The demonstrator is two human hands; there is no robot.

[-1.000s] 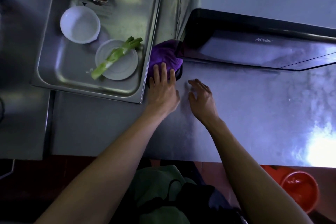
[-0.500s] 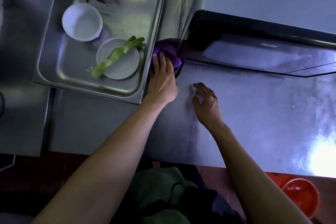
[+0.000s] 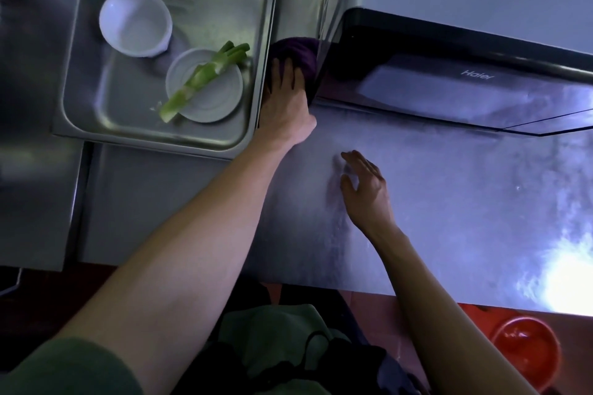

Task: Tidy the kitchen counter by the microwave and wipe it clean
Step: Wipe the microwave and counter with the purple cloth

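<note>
The tabletop (image 3: 449,202) is made of dull grey metal, marked with cloudy smears. The tray (image 3: 260,42) is made of shinier, smooth metal. A soft, fuzzy purple cloth (image 3: 300,51) is seen beside it. The microwave (image 3: 449,86) door is covered in glossy black glass. The bowl (image 3: 134,22) and plate (image 3: 218,96) look smooth and white.

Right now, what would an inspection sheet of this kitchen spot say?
Surface: steel counter, streaky, glare at right.
Job's things: purple cloth in the gap between tray and microwave.
Clutter: in the tray, white bowl, plate with green stalk, small rack at top.
Hands: left hand presses flat on the cloth; right hand relaxed over the counter, holding nothing.
Cables: nothing seen.
Surroundings: red basin below the counter edge.
</note>
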